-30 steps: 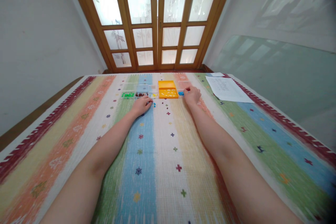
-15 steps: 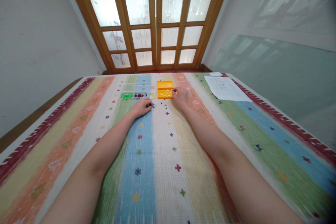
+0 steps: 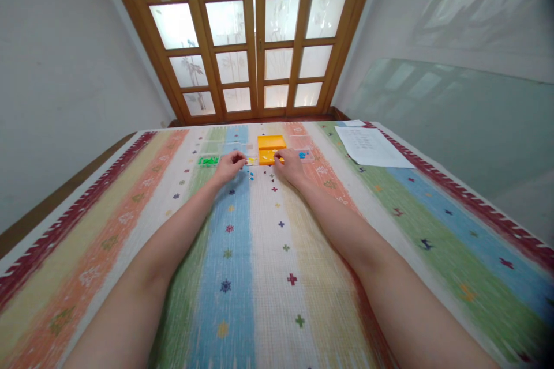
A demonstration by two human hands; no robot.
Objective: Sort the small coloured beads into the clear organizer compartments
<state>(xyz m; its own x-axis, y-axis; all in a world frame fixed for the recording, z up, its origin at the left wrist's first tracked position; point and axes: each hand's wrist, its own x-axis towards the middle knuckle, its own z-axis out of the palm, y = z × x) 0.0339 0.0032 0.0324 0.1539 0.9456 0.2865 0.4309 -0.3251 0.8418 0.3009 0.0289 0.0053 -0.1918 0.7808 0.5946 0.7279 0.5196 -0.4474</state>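
My left hand [image 3: 231,166] is over the clear plastic boxes, its fingers bent together at the tips beside small yellow pieces [image 3: 251,160]. Whatever sits between those fingertips is too small to make out. At the front right of an open yellow box [image 3: 272,142] is my right hand [image 3: 289,164], with thumb and fingers pinched over small white pieces in it. I cannot see what that pinch holds. Small green pieces [image 3: 209,160] fill a clear box left of my left hand. Blue pieces [image 3: 304,155] lie in another clear box, partly behind my right hand.
A few small blue pieces [image 3: 251,176] lie on the striped tablecloth [image 3: 272,300] in front of the boxes. Printed paper [image 3: 374,147] rests at the right. Beyond the table's far edge stands a wooden door [image 3: 255,52] with glass panes.
My left hand has moved up and left from the loose blue pieces, now covering the dark brown pieces. My right hand has shifted left over the yellow box, uncovering the blue pieces.
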